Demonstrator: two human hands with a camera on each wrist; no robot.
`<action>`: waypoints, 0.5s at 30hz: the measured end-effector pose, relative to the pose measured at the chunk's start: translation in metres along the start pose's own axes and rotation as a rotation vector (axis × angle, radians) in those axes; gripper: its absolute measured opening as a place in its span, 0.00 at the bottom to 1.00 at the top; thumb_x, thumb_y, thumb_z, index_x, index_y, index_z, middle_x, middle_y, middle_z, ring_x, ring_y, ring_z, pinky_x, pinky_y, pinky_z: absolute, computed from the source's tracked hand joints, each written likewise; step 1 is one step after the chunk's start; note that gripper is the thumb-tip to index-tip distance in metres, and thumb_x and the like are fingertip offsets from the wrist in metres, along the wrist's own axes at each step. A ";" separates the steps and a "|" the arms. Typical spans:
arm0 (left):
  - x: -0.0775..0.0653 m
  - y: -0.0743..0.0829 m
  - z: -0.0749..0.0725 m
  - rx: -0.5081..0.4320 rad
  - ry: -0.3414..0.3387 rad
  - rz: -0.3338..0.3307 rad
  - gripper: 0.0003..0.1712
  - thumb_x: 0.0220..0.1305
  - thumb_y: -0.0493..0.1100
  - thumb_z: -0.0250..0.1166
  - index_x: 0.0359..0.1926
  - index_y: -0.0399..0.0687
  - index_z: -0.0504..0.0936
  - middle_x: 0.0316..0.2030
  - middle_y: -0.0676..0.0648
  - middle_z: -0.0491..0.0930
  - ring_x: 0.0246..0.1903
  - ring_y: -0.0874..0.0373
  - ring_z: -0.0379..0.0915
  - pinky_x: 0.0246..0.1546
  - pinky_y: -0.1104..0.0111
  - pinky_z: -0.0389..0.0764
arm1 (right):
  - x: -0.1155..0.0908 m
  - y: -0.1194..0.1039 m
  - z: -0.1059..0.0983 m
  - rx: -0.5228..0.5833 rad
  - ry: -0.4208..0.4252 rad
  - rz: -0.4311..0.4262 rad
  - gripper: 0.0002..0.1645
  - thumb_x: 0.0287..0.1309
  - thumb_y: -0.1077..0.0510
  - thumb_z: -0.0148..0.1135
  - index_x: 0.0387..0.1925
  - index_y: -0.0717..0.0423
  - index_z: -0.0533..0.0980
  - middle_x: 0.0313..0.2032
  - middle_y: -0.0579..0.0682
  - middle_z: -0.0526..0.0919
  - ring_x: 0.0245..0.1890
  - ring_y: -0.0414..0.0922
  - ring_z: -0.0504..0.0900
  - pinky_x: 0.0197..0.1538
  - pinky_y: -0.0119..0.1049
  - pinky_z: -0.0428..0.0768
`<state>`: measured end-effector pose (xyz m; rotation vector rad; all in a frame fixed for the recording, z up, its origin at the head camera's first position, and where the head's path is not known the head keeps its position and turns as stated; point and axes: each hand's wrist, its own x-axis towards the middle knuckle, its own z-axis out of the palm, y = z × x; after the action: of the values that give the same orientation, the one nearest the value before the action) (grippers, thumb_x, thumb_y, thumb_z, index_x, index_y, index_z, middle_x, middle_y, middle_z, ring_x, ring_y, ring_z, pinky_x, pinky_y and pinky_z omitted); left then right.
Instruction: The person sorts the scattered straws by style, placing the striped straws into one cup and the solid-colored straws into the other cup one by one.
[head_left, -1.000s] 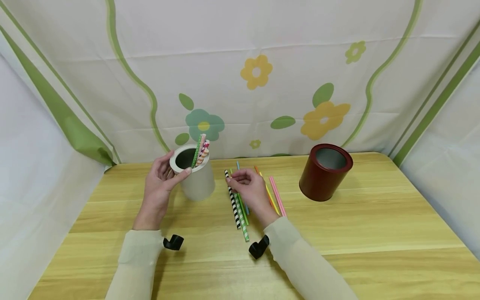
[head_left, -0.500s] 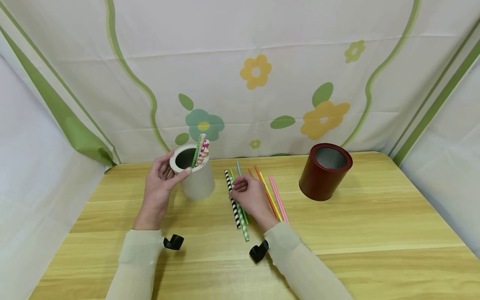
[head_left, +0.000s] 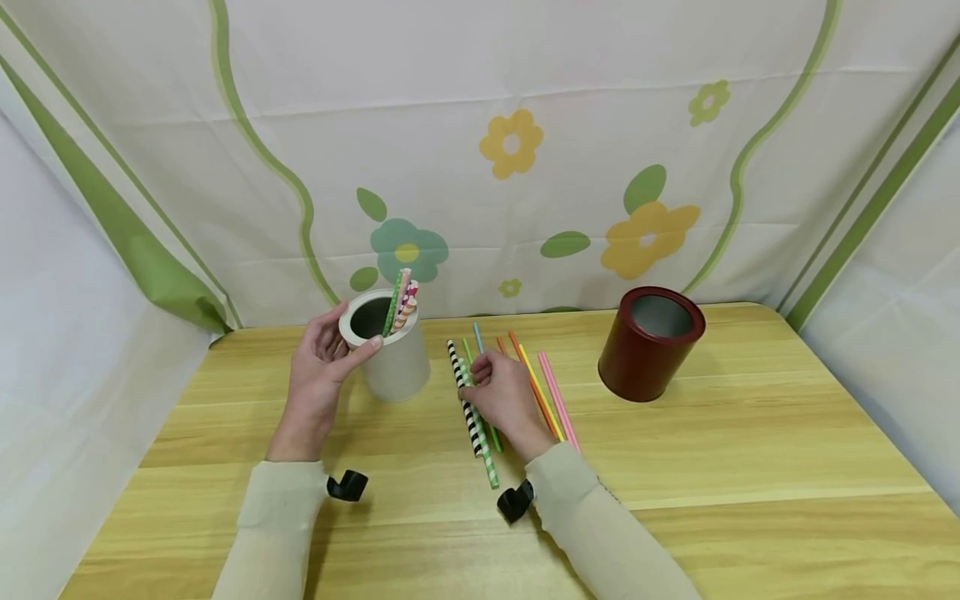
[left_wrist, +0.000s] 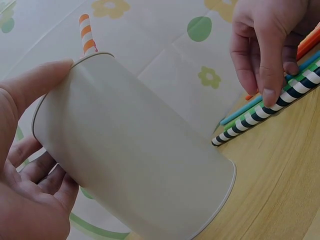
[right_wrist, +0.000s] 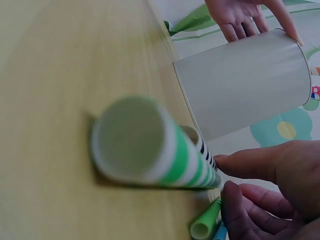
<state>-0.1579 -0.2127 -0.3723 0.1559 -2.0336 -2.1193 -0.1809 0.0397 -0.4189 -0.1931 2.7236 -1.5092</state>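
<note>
Head view: my left hand (head_left: pixel 313 383) grips the white can (head_left: pixel 397 367), left on the table (head_left: pixel 176 483); my right hand (head_left: pixel 504 398) at the black-striped straw (head_left: pixel 472 429), right of it, pinching or merely touching I cannot tell

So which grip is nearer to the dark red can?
Right. The right grip is at the striped straws, just left of the dark red can; the left grip holds the white can, farther left.
</note>
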 end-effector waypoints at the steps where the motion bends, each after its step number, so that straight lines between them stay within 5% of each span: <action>1: 0.000 0.000 0.000 0.000 0.001 0.001 0.46 0.68 0.33 0.74 0.81 0.49 0.63 0.81 0.46 0.66 0.81 0.54 0.59 0.87 0.57 0.57 | 0.000 0.000 0.000 -0.010 0.001 -0.003 0.17 0.53 0.63 0.83 0.42 0.58 0.83 0.37 0.51 0.88 0.35 0.44 0.86 0.41 0.40 0.89; 15: 0.000 0.000 0.000 -0.006 0.004 0.002 0.45 0.69 0.32 0.74 0.81 0.50 0.64 0.81 0.46 0.66 0.81 0.54 0.59 0.87 0.58 0.56 | -0.003 -0.007 -0.001 -0.146 -0.001 0.007 0.15 0.55 0.60 0.81 0.42 0.58 0.84 0.33 0.48 0.89 0.30 0.41 0.85 0.36 0.35 0.88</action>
<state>-0.1580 -0.2124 -0.3725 0.1579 -2.0239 -2.1222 -0.1778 0.0375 -0.4127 -0.1860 2.8316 -1.3088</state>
